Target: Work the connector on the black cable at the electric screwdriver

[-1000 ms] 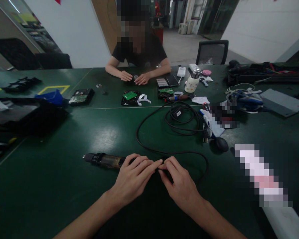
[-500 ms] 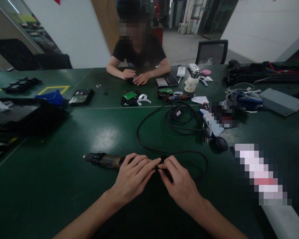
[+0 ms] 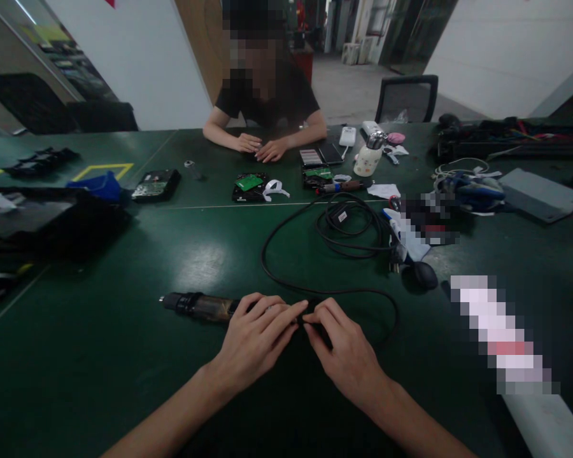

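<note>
A dark electric screwdriver (image 3: 205, 308) lies on the green table, its metal tip pointing left. My left hand (image 3: 262, 331) is closed over the rear half of it, hiding that part. My right hand (image 3: 341, 340) pinches at the tool's rear end, where the black cable (image 3: 334, 291) seems to meet it. The fingertips of both hands nearly touch, and the join between cable and tool is mostly covered. From there the cable loops out to the right and runs up to a coil in the middle of the table.
Across the table (image 3: 124, 375) sits another person (image 3: 267, 95), both hands on the surface. Between us lie a hard drive (image 3: 156, 184), a green circuit board (image 3: 248, 183) and a pale bottle (image 3: 367, 156). A black air blower bulb (image 3: 423, 275) rests at right, a black tray (image 3: 42, 222) at left.
My hands and the screwdriver hold practically the same position. Across the table, the other person's fingers have shifted slightly.
</note>
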Demonstrator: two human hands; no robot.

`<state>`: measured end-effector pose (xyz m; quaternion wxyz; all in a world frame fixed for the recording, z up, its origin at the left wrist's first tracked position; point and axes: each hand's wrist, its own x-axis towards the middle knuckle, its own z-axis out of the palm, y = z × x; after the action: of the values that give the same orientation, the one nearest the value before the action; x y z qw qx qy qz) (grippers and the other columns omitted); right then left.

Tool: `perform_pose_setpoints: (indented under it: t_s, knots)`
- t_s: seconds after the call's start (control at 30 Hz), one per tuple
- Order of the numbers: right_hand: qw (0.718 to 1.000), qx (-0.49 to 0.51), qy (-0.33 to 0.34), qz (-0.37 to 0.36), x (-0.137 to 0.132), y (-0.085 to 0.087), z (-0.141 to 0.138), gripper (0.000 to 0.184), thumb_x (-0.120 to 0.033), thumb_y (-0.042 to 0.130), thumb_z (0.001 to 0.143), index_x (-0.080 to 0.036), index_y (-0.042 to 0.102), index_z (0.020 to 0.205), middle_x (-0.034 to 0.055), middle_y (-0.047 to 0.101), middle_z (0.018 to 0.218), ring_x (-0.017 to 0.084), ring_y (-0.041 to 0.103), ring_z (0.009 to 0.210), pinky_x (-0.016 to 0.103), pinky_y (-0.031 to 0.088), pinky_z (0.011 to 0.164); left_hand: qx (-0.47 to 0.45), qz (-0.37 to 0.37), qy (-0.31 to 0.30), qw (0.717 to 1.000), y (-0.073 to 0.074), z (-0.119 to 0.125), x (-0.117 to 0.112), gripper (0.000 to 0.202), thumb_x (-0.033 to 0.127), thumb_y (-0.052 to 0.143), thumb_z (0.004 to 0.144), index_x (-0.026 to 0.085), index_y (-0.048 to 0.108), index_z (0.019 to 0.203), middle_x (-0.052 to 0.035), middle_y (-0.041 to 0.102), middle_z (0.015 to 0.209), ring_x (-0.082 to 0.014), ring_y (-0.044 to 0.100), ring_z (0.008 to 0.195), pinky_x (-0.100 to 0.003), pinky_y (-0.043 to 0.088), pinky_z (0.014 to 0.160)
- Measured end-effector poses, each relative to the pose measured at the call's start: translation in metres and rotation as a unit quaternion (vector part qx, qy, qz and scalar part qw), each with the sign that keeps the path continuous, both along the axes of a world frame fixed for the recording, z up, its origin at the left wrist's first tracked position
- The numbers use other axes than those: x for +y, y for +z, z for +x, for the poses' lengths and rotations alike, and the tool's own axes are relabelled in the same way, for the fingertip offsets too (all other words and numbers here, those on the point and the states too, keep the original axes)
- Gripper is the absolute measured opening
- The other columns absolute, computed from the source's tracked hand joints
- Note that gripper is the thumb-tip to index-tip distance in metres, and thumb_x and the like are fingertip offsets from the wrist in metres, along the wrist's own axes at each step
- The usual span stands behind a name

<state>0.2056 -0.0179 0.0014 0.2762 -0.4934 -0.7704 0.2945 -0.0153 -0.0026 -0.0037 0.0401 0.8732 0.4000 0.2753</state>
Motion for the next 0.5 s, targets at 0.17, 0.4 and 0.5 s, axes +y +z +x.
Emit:
perform_pose_setpoints:
  t_s: [0.17, 0.4, 0.5]
  knots:
    - [1.000, -0.005, 0.000, -0.005, -0.0001, 0.0024, 0.0002, 0.011, -0.017, 0.052, 0.106, -0.023, 0.061, 0.108, 0.0045, 0.061, 0.110, 0.020, 0.066, 0.097, 0.034, 0.056, 0.081, -0.003, -0.018, -0.037, 0.999, 0.0069, -0.0013, 0.0008, 0.053, 0.020, 0.055, 0.105, 0.027, 0.043, 0.156, -0.0031, 0.071, 0.132, -0.0191, 0.064, 0.125, -0.042, 0.035, 0.111]
    - [1.000, -0.006, 0.001, -0.002, 0.0006, 0.0021, 0.0003, 0.010, -0.015, 0.053, 0.104, -0.023, 0.060, 0.106, 0.0048, 0.062, 0.110, 0.021, 0.067, 0.099, 0.034, 0.058, 0.080, -0.009, 0.001, -0.005, 1.000, -0.0011, 0.0009, 0.0018, 0.047, 0.023, 0.059, 0.105, 0.031, 0.049, 0.151, -0.0005, 0.076, 0.116, -0.0170, 0.069, 0.106, -0.040, 0.039, 0.101]
    - [1.000, -0.001, 0.003, 0.004, 0.0002, 0.0024, 0.0003, 0.011, -0.015, 0.053, 0.104, -0.023, 0.060, 0.106, 0.0052, 0.062, 0.111, 0.021, 0.068, 0.099, 0.035, 0.058, 0.082, -0.010, -0.004, -0.005, 1.000, 0.0015, 0.0006, 0.0021, 0.049, 0.025, 0.059, 0.105, 0.029, 0.047, 0.152, -0.0013, 0.076, 0.117, -0.0180, 0.069, 0.109, -0.041, 0.039, 0.101]
